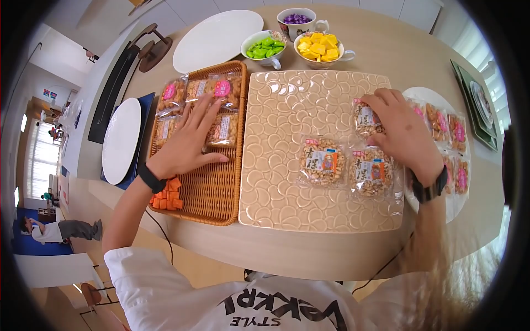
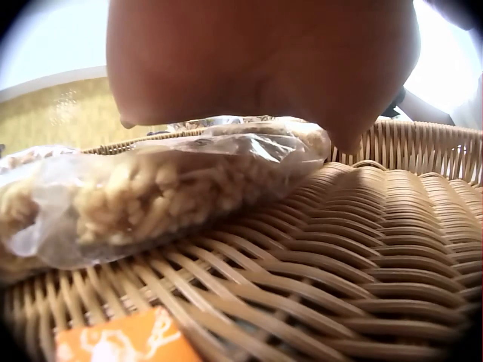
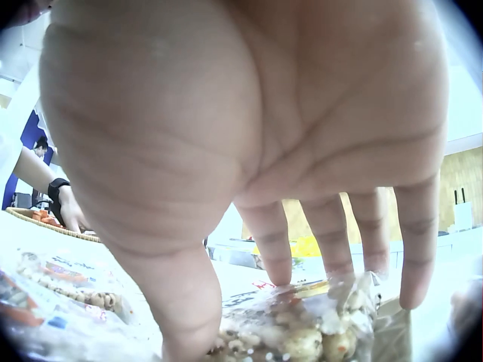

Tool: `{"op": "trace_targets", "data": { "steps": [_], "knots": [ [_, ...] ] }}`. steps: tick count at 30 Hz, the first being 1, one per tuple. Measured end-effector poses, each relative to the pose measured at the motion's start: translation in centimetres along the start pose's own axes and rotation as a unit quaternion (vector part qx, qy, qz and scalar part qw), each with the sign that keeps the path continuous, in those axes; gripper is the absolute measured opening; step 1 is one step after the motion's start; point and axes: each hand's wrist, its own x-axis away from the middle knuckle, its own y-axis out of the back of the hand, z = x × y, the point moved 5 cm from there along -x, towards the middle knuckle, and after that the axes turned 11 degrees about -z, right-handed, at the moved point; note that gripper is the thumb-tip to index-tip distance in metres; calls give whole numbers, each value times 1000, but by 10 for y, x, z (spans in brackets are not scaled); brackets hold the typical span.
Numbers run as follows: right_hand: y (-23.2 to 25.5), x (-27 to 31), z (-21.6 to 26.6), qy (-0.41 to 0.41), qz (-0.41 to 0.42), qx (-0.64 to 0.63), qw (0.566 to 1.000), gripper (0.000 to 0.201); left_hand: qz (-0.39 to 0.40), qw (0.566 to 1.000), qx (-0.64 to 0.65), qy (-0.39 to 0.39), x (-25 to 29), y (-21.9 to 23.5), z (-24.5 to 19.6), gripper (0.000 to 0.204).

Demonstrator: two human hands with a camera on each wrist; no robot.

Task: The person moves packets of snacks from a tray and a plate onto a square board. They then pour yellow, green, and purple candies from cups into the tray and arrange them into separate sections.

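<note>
My left hand (image 1: 186, 144) lies over the wicker basket (image 1: 221, 185) with its fingers spread across the bagged snacks (image 1: 223, 129). In the left wrist view, the thumb is beside a clear-wrapped snack (image 2: 162, 192) and close to the woven floor (image 2: 362, 249). On the right, my other hand (image 1: 402, 129) has its thumb and bent fingers around a packet (image 1: 365, 118) at the upper right of the patterned board (image 1: 276, 116). The right wrist view has that packet (image 3: 302, 328) between thumb and fingertips. Two similar packets (image 1: 322, 161) (image 1: 371, 174) lie below it on the board.
Orange pieces (image 1: 168, 196) sit in the basket's near-left corner. Cups of green (image 1: 265, 48), purple (image 1: 297, 19) and yellow (image 1: 318, 47) pieces stand behind the board. White plates (image 1: 220, 38) (image 1: 122, 140) are behind and left; another plate (image 1: 441, 207) on the right holds several packets.
</note>
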Motion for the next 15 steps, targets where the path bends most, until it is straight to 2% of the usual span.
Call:
{"op": "trace_targets", "data": {
  "steps": [4,6,8,9,11,13,15],
  "knots": [
    [3,-4,-2,-11,-1,19,1000,61,3,998,55,-9,-17,-12,9,114],
    [1,-1,-7,-33,9,27,999,60,-29,996,81,-33,-22,-15,16,113],
    [2,-2,-8,0,-35,2,999,61,-14,997,73,-16,-23,-14,15,114],
    [-1,-2,-11,-30,14,20,999,74,-13,997,69,-7,-22,-16,16,114],
    [-2,-1,-12,-34,28,13,999,74,-13,998,53,-18,-21,-17,17,114],
    [-7,1,-16,-20,24,4,999,71,4,1000,-1,-18,-24,-9,16,109],
    [-7,2,-15,-7,-8,14,1000,63,20,1000,17,-8,-30,18,4,107]
  ]
}}
